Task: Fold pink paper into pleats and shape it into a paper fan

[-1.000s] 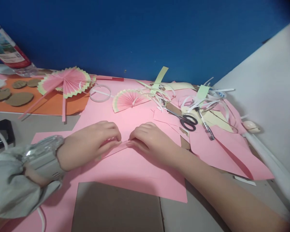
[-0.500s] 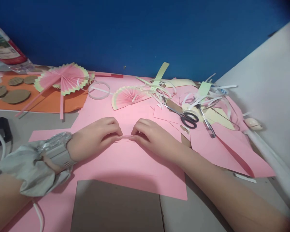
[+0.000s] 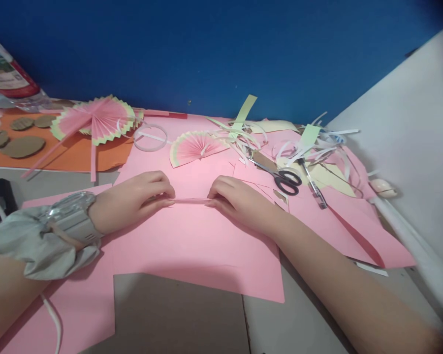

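A narrow pink paper strip (image 3: 191,200) stretches sideways between my two hands, just over a large pink sheet (image 3: 192,241). My left hand (image 3: 143,194), with a grey watch and scrunchie at its wrist, pinches the strip's left end. At the other end, my right hand (image 3: 232,199) pinches it between thumb and fingers. Beyond the hands lies a small pleated half-round paper fan (image 3: 194,147), pink with a pale yellow-green edge. Fingers cover both ends of the strip.
Black-handled scissors (image 3: 288,181) and a pen (image 3: 315,189) lie to the right among paper scraps (image 3: 247,137). At the far left are a larger pleated fan (image 3: 99,120), cardboard discs (image 3: 24,146) and a bottle (image 3: 13,73). A blue wall (image 3: 192,49) closes the back.
My hands have moved apart along the strip, the left one to the left and the right one slightly right. More of the strip now shows between them.
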A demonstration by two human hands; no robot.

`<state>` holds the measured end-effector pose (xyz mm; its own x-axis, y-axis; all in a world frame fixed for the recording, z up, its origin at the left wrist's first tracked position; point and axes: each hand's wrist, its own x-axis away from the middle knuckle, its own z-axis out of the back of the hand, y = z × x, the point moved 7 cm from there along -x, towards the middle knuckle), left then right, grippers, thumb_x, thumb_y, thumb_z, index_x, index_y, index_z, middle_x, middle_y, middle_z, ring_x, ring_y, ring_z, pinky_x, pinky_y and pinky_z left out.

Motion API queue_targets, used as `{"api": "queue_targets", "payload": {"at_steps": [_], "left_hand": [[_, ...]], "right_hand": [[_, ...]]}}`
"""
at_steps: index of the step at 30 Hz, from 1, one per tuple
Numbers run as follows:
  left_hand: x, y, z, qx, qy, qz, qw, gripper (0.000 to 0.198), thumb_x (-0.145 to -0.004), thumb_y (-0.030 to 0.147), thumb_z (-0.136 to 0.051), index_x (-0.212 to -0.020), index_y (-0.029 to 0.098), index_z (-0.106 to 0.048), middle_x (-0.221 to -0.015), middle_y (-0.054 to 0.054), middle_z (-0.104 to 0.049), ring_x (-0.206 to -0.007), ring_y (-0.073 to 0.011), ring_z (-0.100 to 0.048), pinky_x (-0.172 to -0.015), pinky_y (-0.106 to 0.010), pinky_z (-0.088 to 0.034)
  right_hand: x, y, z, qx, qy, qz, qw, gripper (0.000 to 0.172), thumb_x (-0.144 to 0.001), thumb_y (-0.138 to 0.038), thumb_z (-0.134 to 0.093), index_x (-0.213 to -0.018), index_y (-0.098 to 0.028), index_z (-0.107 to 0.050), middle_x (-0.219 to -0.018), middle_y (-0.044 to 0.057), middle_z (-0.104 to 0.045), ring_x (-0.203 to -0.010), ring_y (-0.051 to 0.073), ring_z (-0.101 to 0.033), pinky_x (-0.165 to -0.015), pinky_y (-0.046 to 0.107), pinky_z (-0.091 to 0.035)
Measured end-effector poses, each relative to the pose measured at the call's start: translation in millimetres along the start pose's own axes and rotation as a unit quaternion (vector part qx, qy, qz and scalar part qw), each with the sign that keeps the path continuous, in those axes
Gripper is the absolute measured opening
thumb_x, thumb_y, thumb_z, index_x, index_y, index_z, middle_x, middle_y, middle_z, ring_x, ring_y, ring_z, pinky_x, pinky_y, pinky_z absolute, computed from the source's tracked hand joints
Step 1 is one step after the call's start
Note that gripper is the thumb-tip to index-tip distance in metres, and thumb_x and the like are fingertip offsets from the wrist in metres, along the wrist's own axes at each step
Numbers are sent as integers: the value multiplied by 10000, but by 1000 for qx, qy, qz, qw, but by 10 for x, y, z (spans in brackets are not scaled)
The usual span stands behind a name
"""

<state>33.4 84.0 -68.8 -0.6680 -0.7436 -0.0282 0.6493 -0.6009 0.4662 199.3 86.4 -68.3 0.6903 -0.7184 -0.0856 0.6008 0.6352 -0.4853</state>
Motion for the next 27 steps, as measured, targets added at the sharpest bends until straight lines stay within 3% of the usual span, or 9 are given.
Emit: {"api": "queue_targets", "payload": {"at_steps": [6, 11, 18, 27], "left_hand": [[54, -134, 103, 22, 42, 15, 999, 209, -860, 372, -546, -820, 185, -629, -847, -12, -561, -759, -131, -532, -712, -256, -419], [72, -218, 136, 11, 49, 13, 999, 225, -868, 376, -533, -818, 185, -640, -839, -11, -556, -754, -128, -537, -720, -258, -425], [75, -308, 188, -10, 49, 13, 999, 245, -872, 396, -516, -841, 187, -641, -868, -20, -554, -778, -143, -548, -741, -279, -434], [102, -298, 176, -78, 66, -23, 994, 255, -903, 338, -445, -842, 184, -639, -849, -22, -530, -788, -141, -526, -740, -275, -435]], "right_hand": [[23, 93, 61, -15, 15, 10, 1000, 186, -920, -322, -482, -810, -181, -534, -856, 50, -562, -803, 168, -502, -718, 289, -391], [50, 201, 79, -42, 13, -9, 999, 217, -908, -380, -496, -824, -183, -530, -870, 44, -552, -817, 169, -507, -737, 298, -400], [71, 260, 106, -72, 13, -12, 997, 149, -906, -330, -516, -860, -191, -542, -918, 40, -540, -866, 161, -512, -786, 291, -404], [79, 226, 111, -19, 20, -8, 1000, 94, -907, -244, -513, -843, -188, -552, -921, 42, -490, -933, 172, -469, -818, 298, -403]]}}
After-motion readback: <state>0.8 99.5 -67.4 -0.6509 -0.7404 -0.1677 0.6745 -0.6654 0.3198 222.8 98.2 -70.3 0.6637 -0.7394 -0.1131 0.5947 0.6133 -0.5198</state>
